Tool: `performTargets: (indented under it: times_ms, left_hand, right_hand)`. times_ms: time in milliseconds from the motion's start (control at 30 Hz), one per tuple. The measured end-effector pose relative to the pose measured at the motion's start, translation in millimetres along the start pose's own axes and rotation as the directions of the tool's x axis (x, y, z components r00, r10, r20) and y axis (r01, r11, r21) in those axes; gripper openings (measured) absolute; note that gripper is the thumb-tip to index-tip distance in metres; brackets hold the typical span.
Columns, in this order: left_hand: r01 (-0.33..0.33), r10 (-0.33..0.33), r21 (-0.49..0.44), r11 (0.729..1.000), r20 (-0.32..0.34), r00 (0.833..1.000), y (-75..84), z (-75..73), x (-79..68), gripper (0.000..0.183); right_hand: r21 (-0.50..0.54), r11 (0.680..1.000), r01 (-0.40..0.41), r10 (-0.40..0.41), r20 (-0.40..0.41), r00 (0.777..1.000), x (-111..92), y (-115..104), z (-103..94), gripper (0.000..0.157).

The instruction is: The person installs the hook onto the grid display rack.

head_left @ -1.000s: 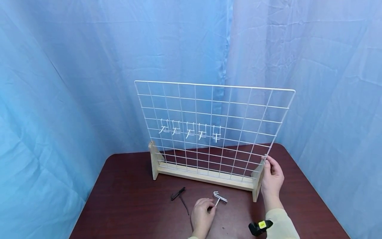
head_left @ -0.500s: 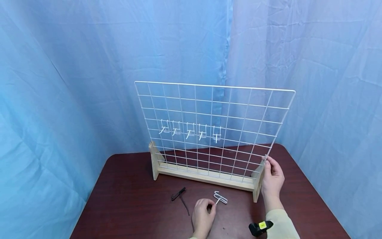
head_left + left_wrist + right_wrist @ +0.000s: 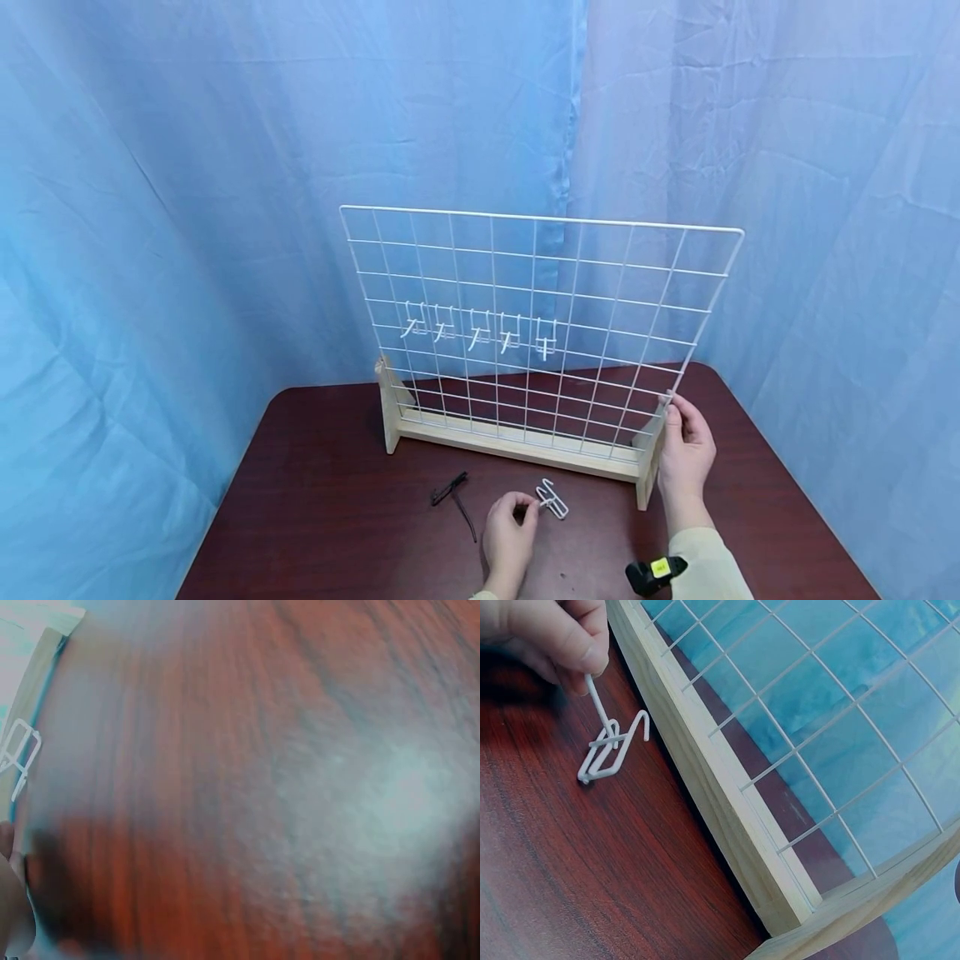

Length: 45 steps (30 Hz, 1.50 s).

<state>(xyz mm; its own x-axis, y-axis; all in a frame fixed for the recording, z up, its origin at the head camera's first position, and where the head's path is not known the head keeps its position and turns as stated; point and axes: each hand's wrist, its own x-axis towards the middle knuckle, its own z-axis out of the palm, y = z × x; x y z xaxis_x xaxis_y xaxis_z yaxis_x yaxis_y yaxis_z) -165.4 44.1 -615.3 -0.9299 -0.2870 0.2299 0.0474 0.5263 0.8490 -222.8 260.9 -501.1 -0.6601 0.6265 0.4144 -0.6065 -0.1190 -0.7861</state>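
My left hand pinches the straight prong of a white wire hook between thumb and fingertips, close over the table in front of the stand. In the right wrist view the white hook shows its double-bent wire frame, pointing away from the fingers. My right hand grips the right edge of the white wire grid panel where it meets the wooden side post. Several white hooks hang in a row on the grid, left of its middle. The left wrist view shows the hook at its left edge.
The grid stands in a wooden base with two side posts. A black hook lies on the dark red table left of my left hand. Blue curtains hang behind and at both sides.
The white hook has turned in my left hand's fingers, its frame now facing more toward the camera. The left hand has shifted slightly left; the right hand keeps its place on the grid.
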Motion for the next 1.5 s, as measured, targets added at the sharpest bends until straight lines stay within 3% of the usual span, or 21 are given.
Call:
performTargets:
  times_ms: [233, 600, 867, 1067, 1300, 1500]
  left_hand:
    - [0.106, -0.114, -0.175, 0.979, -0.034, 0.993, 7.1, 1.5, 4.1, 0.014]
    - [0.156, -0.189, -0.248, 0.956, -0.115, 0.975, 14.1, 1.8, 8.6, 0.015]
    - [0.109, -0.152, -0.248, 0.963, -0.162, 0.975, 19.0, -2.3, 12.4, 0.011]
    - [0.029, -0.083, -0.273, 0.962, -0.188, 0.979, 29.8, -4.9, 16.4, 0.010]
    - [-0.104, 0.028, -0.325, 0.940, -0.230, 0.973, 47.4, -9.2, 25.9, 0.007]
    - [-0.166, 0.064, -0.407, 0.898, -0.252, 0.965, 70.3, -18.2, 32.0, 0.006]
  right_hand:
    - [0.011, 1.000, -0.004, 0.004, -0.004, 1.000, 3, 10, -4.9, 0.024]
    - [0.006, 1.000, -0.008, 0.008, -0.017, 1.000, 4, 16, -7.5, 0.026]
    - [-0.006, 1.000, -0.015, 0.015, -0.022, 1.000, 3, 16, -7.5, 0.027]
    - [0.012, 1.000, -0.008, 0.008, -0.017, 1.000, 3, 16, -7.3, 0.027]
    - [0.030, 1.000, -0.007, 0.007, -0.017, 1.000, 2, 9, -3.7, 0.025]
    - [0.027, 1.000, -0.001, 0.001, -0.012, 1.000, 0, 1, 1.0, 0.024]
